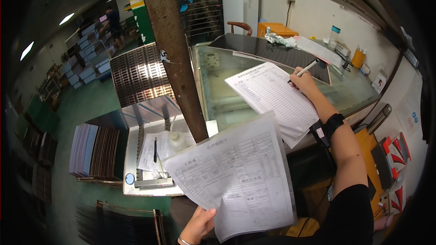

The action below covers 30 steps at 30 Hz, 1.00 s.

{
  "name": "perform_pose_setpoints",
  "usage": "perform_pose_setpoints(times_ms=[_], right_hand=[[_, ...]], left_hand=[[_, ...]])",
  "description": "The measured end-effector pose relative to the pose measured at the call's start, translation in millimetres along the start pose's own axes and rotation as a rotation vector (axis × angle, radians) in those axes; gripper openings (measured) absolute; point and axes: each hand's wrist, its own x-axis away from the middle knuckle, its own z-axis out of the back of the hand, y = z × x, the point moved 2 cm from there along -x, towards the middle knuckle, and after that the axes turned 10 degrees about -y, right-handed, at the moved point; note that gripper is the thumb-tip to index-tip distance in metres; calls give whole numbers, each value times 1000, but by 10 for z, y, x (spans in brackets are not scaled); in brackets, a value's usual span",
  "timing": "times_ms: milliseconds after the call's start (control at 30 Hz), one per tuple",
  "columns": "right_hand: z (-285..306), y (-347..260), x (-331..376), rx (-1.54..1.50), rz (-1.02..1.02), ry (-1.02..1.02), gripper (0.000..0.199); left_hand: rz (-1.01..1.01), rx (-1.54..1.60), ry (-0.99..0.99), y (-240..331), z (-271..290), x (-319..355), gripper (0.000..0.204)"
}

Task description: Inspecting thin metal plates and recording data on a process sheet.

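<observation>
My left hand pinches the lower left edge of a printed form sheet, which looks to be in a clear sleeve and is held up in front of me. In my right hand is a pen, its tip over the upper right of a stack of ruled paper forms. That stack lies on a glass-topped table, and the raised sheet overlaps its lower left part. A dark band with a small device is around my right wrist.
A rusty post stands left of the table. Beyond it are a metal bench with a white squeeze bottle, and stacked panels. White gloves, a teal-capped bottle and a pen cup sit at the table's back.
</observation>
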Motion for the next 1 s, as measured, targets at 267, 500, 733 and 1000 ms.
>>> perform_pose_setpoints(times_ms=[267,500,733,1000], right_hand=[[-15,-69,49,4,7,-22,17],[-24,-77,42,0,10,-19,18],[-20,-68,26,3,-17,2,17],[-18,-36,12,-13,33,17,19]], left_hand=[[-5,-6,52,52,-89,56,74],[7,-8,182,151,-254,73,66],[17,-1,137,81,-112,80,65],[19,-14,130,107,-140,76,64]])
